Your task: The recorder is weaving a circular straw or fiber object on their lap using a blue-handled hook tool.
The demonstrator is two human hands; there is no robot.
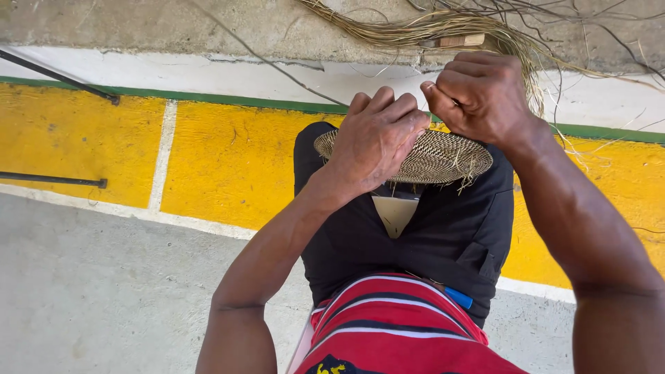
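Concrete floor (90, 298), yellow-painted kerb (228, 166) beyond woven disc (436, 158). Disc lay on your lap. Left hand (377, 135) clamped on disc rim; right hand (478, 93) fisted just above, pinching strand. Step seemed mid-weave; next move called for tight pull, steady disc.

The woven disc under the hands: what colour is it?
Pale straw-tan woven disc, finely patterned; head view.

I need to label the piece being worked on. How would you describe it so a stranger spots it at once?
Start at the black shorts on the person's lap. On the knees, under the left hand and beside the right hand, lies a flat woven straw disc: tan, tightly plaited, with loose fibre ends at its edge.
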